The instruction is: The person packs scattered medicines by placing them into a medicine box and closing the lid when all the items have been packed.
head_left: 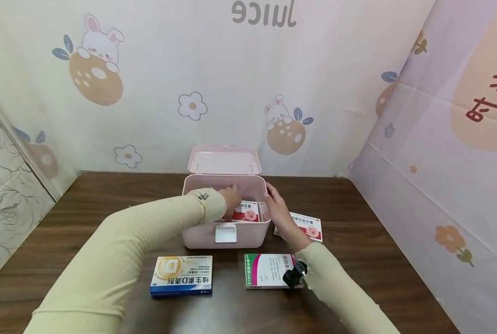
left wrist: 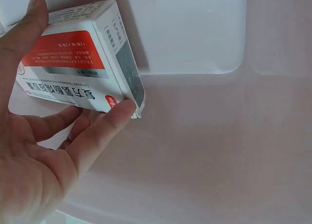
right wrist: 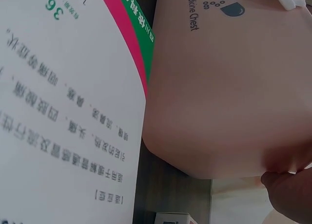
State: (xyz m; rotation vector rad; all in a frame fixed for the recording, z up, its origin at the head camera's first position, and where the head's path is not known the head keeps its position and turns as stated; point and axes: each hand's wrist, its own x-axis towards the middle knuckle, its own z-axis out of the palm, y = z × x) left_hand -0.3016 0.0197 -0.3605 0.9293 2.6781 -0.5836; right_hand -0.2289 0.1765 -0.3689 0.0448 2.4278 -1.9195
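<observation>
A pale pink medicine chest stands on the table with its lid raised at the back. My left hand reaches inside it. In the left wrist view, that hand holds a white-and-red capsule box between the thumb on one side and fingers on the other. The same carton shows partly in the head view, behind the front wall. My right hand grips the chest's right side near the rim. Only its thumb is plain in the right wrist view, against the pink wall; the other fingers are hidden there.
A yellow-and-blue vitamin D drops box lies at front left. At front right is a green, pink and white medicine box, partly under the right wrist camera. Another red-and-white capsule box lies right of the chest. A printed curtain hangs behind.
</observation>
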